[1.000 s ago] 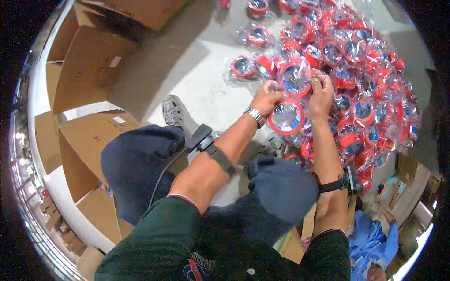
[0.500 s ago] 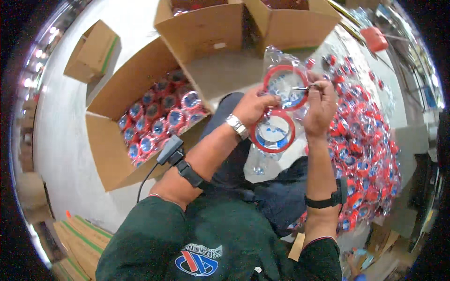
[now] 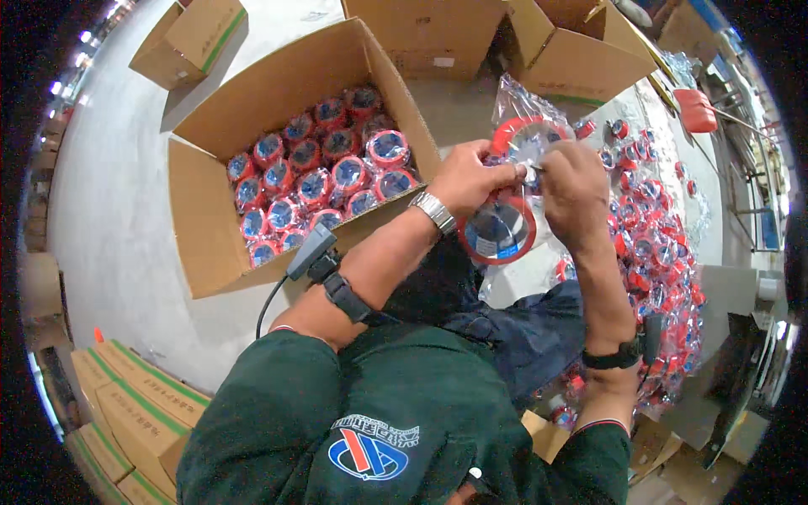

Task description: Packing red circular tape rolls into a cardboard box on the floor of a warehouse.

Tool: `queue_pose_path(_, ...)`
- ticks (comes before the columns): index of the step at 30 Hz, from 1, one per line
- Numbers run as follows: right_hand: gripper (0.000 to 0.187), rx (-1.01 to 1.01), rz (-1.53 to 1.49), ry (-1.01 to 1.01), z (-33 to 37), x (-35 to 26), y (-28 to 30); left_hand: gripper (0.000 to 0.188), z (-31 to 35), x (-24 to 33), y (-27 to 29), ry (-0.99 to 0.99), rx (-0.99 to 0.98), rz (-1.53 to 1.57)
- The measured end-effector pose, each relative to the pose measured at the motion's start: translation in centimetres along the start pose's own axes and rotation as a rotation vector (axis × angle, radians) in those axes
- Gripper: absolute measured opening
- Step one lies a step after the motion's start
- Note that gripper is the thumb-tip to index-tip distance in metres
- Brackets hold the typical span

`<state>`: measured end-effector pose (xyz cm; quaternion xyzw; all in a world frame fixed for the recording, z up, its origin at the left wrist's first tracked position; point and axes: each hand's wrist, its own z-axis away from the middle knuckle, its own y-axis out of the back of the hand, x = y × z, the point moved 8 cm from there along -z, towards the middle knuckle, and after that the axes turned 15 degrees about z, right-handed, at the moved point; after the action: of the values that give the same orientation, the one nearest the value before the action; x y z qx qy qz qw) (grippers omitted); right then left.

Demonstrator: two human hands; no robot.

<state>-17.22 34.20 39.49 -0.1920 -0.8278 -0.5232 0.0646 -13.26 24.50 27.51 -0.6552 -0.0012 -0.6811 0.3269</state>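
My left hand is closed on the edges of two red tape rolls in clear plastic wrap, thumb on top. The upper tape roll sits beyond the fingers, partly covered by my right hand. The lower tape roll hangs nearer my lap, its round face with a blue patch toward me. My right hand is closed, bent down over the upper roll. Between its fingers is a thin metal tool, of which little more than the tip shows. Loose plastic film sticks up past the upper roll.
On my left stands an open cardboard box with rows of wrapped tape rolls. A large heap of wrapped rolls covers the floor on my right. More cardboard boxes stand ahead, and flat cartons lie behind at left. A red dustpan is far right.
My right hand has turned over and come down onto the upper roll, now hiding most of the thin tool. My left hand still holds both rolls. The whole view has shifted.
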Motion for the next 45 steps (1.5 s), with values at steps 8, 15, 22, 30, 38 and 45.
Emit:
queue_pose_path(8,0.012,0.055,-0.193,-0.03,-0.3,-4.9,0.8,0.033,-1.5,1.1,4.1,-0.07,0.081,0.206)
queue_pose_path(15,0.008,0.334,-0.558,-0.594,2.4,3.1,0.0,0.032,-2.7,3.4,14.8,-0.256,0.246,0.473)
queue_pose_path(22,0.01,0.086,-0.541,-1.004,13.0,14.2,-6.1,0.024,-9.9,-1.0,38.6,-0.373,0.638,0.538)
queue_pose_path(30,0.014,-0.136,-0.678,-1.349,24.9,16.8,-12.7,0.051,-19.3,-10.6,47.7,0.08,0.753,-0.874)
queue_pose_path(38,0.018,-0.345,-0.318,-1.302,25.4,17.0,-10.7,0.048,-19.3,-9.0,34.8,-0.028,0.59,-1.318)
queue_pose_path(45,0.015,-0.166,-0.516,-1.394,27.4,19.7,-12.5,0.029,-18.1,-14.7,40.5,0.241,0.176,-1.474)
